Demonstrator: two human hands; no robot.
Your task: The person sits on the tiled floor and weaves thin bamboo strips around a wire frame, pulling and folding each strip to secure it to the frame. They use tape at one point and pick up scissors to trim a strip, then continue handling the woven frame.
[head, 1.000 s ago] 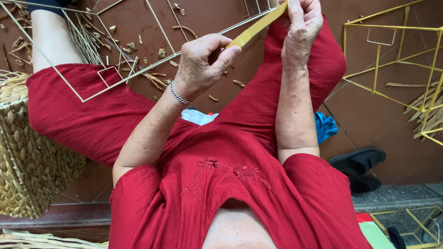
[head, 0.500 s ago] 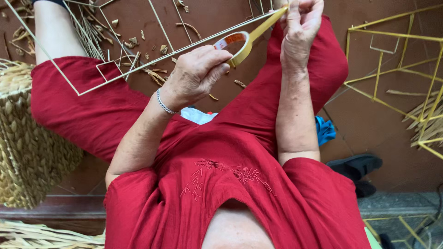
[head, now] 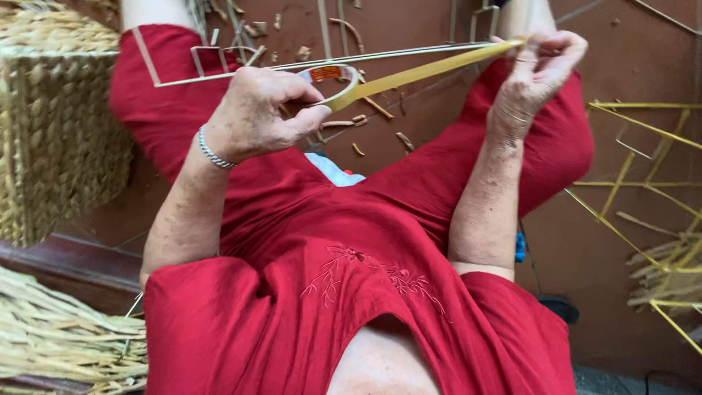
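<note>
Tape roll (head: 330,77): orange-red inside, strip yellowish, see-through. Clothes (head: 351,292): deep red w/ small embroidered flower pattern on front. Bracelet (head: 213,153): silver. Woven basket (head: 51,132): straw-beige, plaited pattern. Wire frames (head: 643,183) at right: yellow. Floor (head: 614,307): brown-red.

Home craft workshop, basket-weaving: woven straw basket (head: 51,139) at left, straw bundles (head: 58,344), wire frames (head: 643,168) w/ yellow wrap, scraps on red tile floor (head: 614,241).

Reddish-brown tiled floor (head: 599,263) carries everything. Woven straw basket (head: 58,139) sits at left; loose straw bundle (head: 58,344) below it, yellow-taped wire frames (head: 643,183) well right, cane scraps (head: 365,124) between.
</note>
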